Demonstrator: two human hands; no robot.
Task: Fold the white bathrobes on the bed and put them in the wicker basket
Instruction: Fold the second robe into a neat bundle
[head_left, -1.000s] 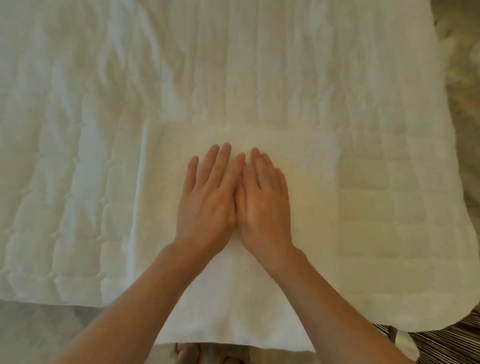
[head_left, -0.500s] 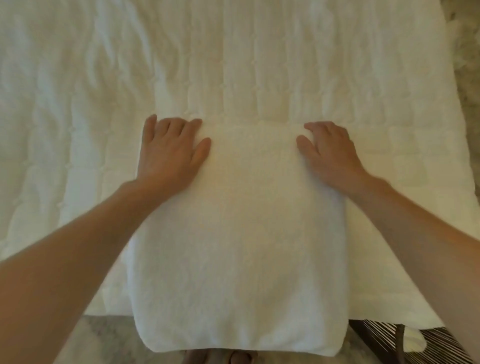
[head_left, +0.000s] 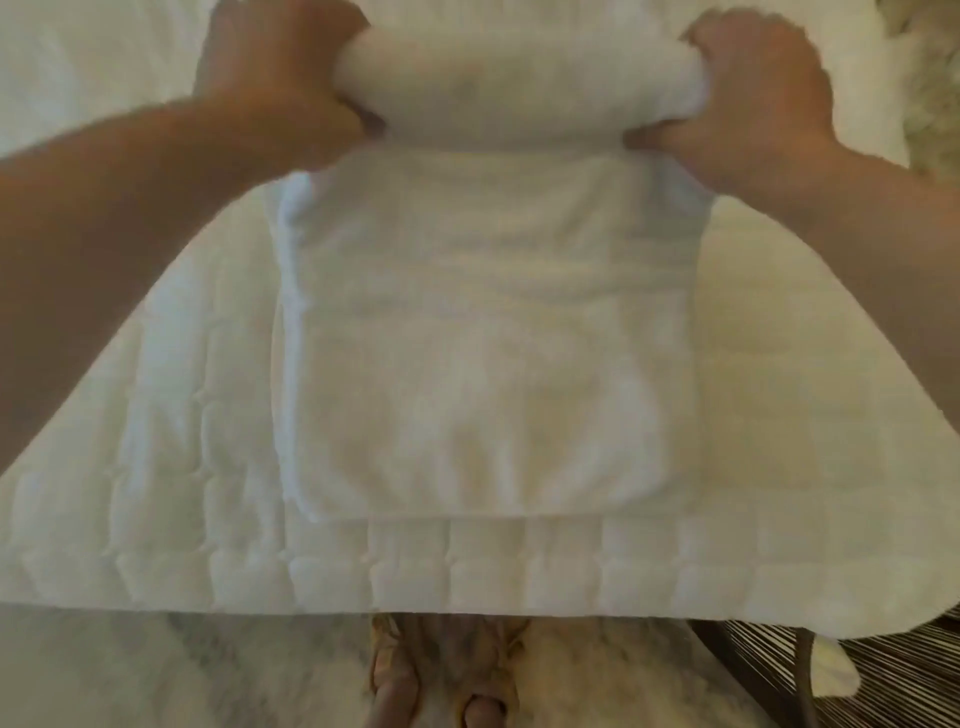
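Note:
A folded white bathrobe (head_left: 483, 353) lies flat on the quilted white bed (head_left: 156, 467), its near edge close to the bed's front edge. Its far end is lifted and curled over into a thick roll (head_left: 514, 88). My left hand (head_left: 280, 88) grips the left end of that roll and my right hand (head_left: 753, 98) grips the right end, fingers wrapped over the top and thumbs underneath. The frame is blurred by motion.
The bed's front edge runs across the bottom of the view. Below it are a pale furry rug (head_left: 156, 675) and my sandalled feet (head_left: 447, 680). A dark striped wicker object (head_left: 883, 680) shows at the bottom right corner, with white cloth in it.
My hands went from pressing flat at the robe's middle to its far corners, then gripped the far end and lifted it back toward me. The view dropped closer to the bed.

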